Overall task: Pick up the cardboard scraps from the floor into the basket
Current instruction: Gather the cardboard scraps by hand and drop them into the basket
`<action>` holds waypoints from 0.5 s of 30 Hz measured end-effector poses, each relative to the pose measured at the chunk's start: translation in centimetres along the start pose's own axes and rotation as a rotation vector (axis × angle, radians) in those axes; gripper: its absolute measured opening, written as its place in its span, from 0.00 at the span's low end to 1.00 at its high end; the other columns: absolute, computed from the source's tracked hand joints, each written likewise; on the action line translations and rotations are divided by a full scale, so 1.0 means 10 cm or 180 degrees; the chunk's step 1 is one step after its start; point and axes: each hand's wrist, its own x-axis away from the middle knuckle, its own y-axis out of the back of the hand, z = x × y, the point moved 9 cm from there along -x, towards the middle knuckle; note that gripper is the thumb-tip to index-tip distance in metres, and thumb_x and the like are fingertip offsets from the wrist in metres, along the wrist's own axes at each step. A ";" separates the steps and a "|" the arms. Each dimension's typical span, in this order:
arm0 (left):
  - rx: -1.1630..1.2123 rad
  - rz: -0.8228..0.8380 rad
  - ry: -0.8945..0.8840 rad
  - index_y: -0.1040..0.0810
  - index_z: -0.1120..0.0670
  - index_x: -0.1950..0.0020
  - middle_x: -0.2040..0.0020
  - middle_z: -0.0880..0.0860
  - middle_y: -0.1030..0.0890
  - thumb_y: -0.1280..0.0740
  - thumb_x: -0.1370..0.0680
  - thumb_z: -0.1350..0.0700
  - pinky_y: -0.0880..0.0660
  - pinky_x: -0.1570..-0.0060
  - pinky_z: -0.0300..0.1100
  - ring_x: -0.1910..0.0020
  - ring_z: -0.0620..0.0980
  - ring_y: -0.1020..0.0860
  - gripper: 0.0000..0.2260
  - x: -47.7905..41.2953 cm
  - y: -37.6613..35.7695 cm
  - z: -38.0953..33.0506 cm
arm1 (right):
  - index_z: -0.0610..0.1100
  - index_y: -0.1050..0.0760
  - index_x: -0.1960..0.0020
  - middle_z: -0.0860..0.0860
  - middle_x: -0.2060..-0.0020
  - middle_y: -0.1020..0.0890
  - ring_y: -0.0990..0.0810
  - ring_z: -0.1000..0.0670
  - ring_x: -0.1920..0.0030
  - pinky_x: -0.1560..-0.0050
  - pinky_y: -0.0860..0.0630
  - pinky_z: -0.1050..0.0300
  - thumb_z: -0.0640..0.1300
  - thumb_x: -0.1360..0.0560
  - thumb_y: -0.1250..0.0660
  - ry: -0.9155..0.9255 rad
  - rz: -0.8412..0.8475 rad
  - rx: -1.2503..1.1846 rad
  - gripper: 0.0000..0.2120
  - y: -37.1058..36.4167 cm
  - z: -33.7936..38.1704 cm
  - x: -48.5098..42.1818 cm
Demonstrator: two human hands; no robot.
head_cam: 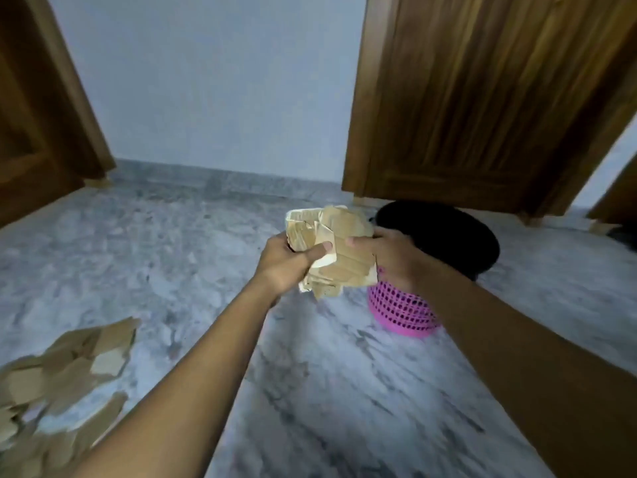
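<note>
A bundle of brown cardboard scraps (332,250) is held in the air between both hands. My left hand (287,262) grips its left side with the thumb across the front. My right hand (393,258) grips its right side. The bundle hangs just left of and above the pink mesh basket (400,310), whose black-lined mouth (448,236) faces up behind my right hand. A heap of several more cardboard scraps (65,374) lies on the marble floor at the lower left.
Grey-white marble floor (310,391) stretches all around. A wooden door (482,98) stands behind the basket at the right, another wooden door (38,115) at the left, with a pale wall (213,81) between them.
</note>
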 end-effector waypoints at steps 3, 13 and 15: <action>-0.0118 0.0170 -0.0196 0.17 0.52 0.48 0.54 0.48 0.14 0.22 0.31 0.55 0.21 0.60 0.40 0.58 0.46 0.16 0.13 -0.56 -0.98 -0.24 | 0.49 0.22 0.36 0.51 0.45 0.15 0.17 0.47 0.43 0.49 0.20 0.54 0.41 0.25 0.26 0.0273 -0.0287 0.0478 0.18 1.11 0.18 -0.22; -0.0996 0.0603 -0.0138 0.26 0.54 0.31 0.39 0.52 0.19 0.21 0.33 0.53 0.28 0.33 0.48 0.39 0.51 0.21 0.32 -1.79 -2.60 0.17 | 0.55 0.39 0.22 0.46 0.29 0.28 0.26 0.42 0.32 0.33 0.26 0.49 0.38 0.25 0.30 0.0309 -0.1429 0.2325 0.36 3.17 -0.31 -0.91; -0.0926 0.0454 -0.0038 0.24 0.55 0.34 0.39 0.54 0.20 0.23 0.30 0.56 0.28 0.33 0.49 0.37 0.53 0.22 0.25 -1.77 -2.40 0.24 | 0.54 0.36 0.23 0.47 0.29 0.27 0.25 0.44 0.33 0.38 0.26 0.56 0.41 0.23 0.32 0.0210 -0.1395 0.2248 0.31 3.25 -0.39 -0.92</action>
